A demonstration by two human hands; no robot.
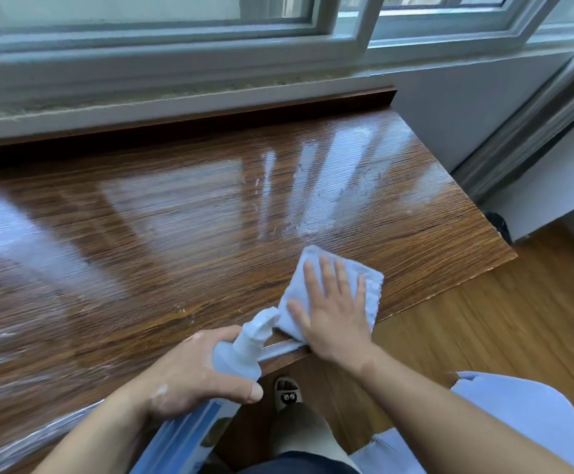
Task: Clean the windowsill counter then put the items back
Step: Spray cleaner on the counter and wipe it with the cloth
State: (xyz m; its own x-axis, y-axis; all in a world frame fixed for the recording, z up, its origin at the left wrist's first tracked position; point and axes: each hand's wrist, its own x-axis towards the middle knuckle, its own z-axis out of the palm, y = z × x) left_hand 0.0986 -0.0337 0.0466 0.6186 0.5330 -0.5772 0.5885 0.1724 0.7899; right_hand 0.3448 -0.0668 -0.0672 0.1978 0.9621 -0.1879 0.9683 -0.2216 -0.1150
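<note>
The glossy brown wooden windowsill counter (183, 206) fills the view, with wet streaks (316, 220) near its right end. My right hand (335, 309) lies flat, fingers straight, pressing a folded light-blue cloth (304, 268) onto the counter close to its front right edge. My left hand (193, 374) grips a pale blue spray bottle (234, 360) with a white trigger nozzle (261, 325), held just over the front edge and pointing toward the cloth. The lower part of the bottle is cut off by the frame.
A white window frame (176, 46) runs along the back of the counter. A white wall (449, 114) and sliding-door track (525, 131) stand to the right. Below is wooden floor (484, 319), my slippered foot (287, 395), and something light blue (525, 412) at the lower right.
</note>
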